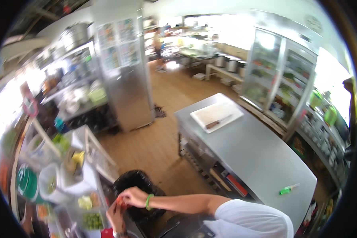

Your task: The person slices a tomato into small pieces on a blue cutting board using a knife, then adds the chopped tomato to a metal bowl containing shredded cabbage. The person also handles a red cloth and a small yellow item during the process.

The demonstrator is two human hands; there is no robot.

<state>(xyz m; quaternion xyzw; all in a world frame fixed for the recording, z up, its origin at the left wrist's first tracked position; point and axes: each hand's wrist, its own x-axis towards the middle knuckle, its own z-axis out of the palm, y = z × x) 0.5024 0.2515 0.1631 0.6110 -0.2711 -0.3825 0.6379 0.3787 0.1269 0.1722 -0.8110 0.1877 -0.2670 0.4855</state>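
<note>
Over the side of a bin with a black liner (127,178), both my hands come together at a small red-orange piece of food (121,202), its exact kind too blurred to tell. My right hand (134,197), with a green band at the wrist, pinches it from above. Fingers of my left hand (115,215) are wrapped round it from the near side. Just left of the hands stand a tray of chopped green pieces (92,221) and one with pale green pieces (85,203).
A steel table (258,139) on the right carries a white cutting board (226,109), a knife (218,122) and a green-handled tool (288,189). White tubs (51,182) and a green round container (27,182) crowd the left. A steel refrigerator (131,99) rises ahead; a person (158,45) stands far back.
</note>
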